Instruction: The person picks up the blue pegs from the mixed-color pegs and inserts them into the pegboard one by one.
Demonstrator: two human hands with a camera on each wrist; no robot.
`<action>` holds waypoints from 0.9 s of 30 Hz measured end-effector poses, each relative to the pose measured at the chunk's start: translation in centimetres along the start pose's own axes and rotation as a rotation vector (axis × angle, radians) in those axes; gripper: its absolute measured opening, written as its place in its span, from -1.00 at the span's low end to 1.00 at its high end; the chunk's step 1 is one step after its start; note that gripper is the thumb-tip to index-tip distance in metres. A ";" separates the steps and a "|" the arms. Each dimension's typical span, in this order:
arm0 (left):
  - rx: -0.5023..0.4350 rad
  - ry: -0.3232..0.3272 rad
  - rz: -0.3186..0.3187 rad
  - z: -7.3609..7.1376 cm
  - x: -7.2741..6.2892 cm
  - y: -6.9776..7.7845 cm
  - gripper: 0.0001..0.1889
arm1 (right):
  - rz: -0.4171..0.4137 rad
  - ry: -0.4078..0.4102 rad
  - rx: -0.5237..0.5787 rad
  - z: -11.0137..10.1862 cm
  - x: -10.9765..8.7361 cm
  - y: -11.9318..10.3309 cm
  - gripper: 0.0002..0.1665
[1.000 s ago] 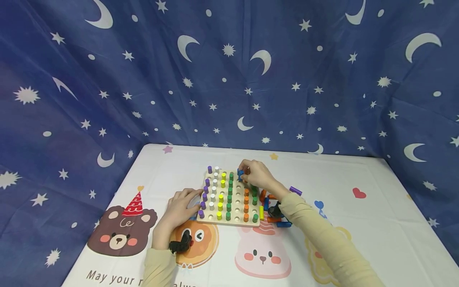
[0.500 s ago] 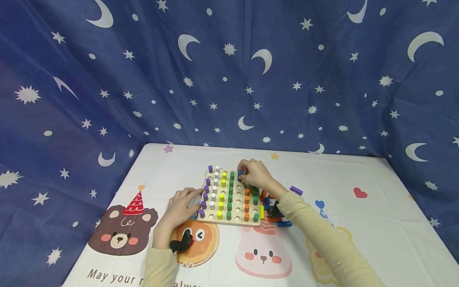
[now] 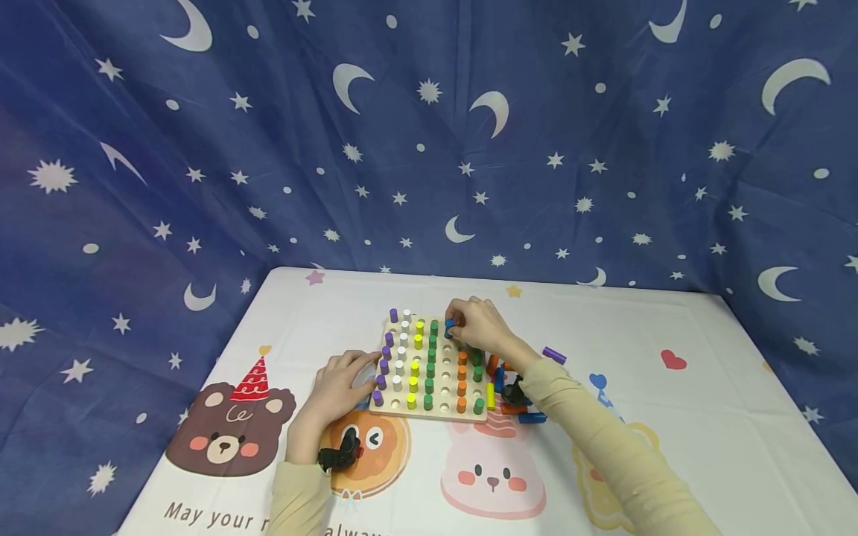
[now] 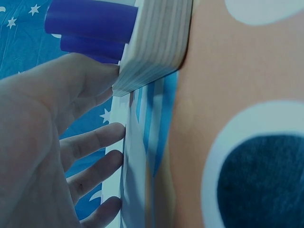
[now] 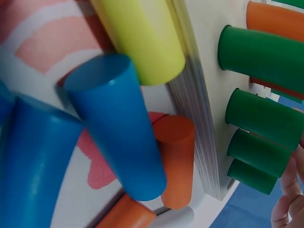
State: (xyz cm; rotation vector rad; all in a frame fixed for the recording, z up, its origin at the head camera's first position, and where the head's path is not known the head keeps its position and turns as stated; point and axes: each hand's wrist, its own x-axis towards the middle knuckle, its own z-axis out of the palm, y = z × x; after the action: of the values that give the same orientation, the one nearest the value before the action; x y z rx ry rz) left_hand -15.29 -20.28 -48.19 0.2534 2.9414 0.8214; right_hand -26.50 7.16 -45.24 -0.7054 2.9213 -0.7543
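A wooden pegboard (image 3: 462, 418) lies on the table with columns of coloured pegs standing in it. At its far edge my right hand (image 3: 481, 324) pinches a blue peg (image 3: 449, 327), upright over the column between the green and orange pegs; whether it sits in a hole is hidden. My left hand (image 3: 338, 387) rests at the board's left side, fingers extended. In the left wrist view the thumb touches the board's corner (image 4: 156, 42) beside purple pegs (image 4: 92, 21). Green pegs (image 5: 266, 57) stand near the right fingers in the right wrist view.
Loose pegs lie right of the board: a yellow peg (image 3: 491, 397), blue pegs (image 5: 116, 128), orange pegs (image 5: 176, 161) and a purple peg (image 3: 553, 355). Some are under the right forearm. A blue curtain (image 3: 429, 149) hangs behind the table.
The blue peg has straightened slightly in the right fingers, which have barely shifted over the same spot. My left hand stays in place at the board's side.
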 end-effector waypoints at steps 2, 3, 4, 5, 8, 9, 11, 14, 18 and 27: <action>-0.002 -0.001 -0.001 0.0 0.0 0.0 -0.47 | 0.000 -0.003 0.001 0.0 -0.1 0.0 -0.83; -0.003 -0.003 -0.001 0.0 0.0 0.0 -0.47 | 0.000 -0.005 0.000 0.0 -0.1 0.0 -0.83; -0.004 -0.005 -0.001 0.0 0.0 0.0 -0.47 | 0.002 -0.007 0.000 0.1 -0.1 0.0 -0.83; -0.003 -0.008 -0.001 0.1 0.0 0.0 -0.47 | 0.004 -0.008 -0.001 0.1 -0.1 0.0 -0.83; -0.003 -0.009 0.001 0.1 0.0 0.0 -0.47 | 0.007 -0.008 0.000 0.1 -0.2 0.0 -0.82; -0.002 -0.009 0.001 0.1 0.0 0.0 -0.47 | 0.006 -0.008 0.002 0.1 -0.2 0.0 -0.82; -0.002 -0.008 0.000 0.2 0.0 0.0 -0.47 | 0.002 -0.004 0.003 0.0 -0.2 0.1 -0.82; -0.001 -0.007 -0.001 0.2 0.0 0.0 -0.47 | -0.004 -0.004 0.009 -0.2 -0.3 0.1 -0.82; 0.003 -0.004 0.001 0.1 0.1 0.0 -0.47 | 0.002 -0.009 0.023 -0.7 -0.5 0.0 -0.81; 0.010 -0.004 0.003 0.0 0.1 0.0 -0.47 | 0.014 -0.012 0.047 -2.1 -1.2 0.3 -0.81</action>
State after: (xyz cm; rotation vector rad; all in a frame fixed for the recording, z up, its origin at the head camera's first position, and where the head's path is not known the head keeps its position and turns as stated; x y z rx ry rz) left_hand -15.35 -20.29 -48.18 0.2598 2.9430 0.8056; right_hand -25.82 8.84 -43.62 -0.6819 2.8844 -0.8122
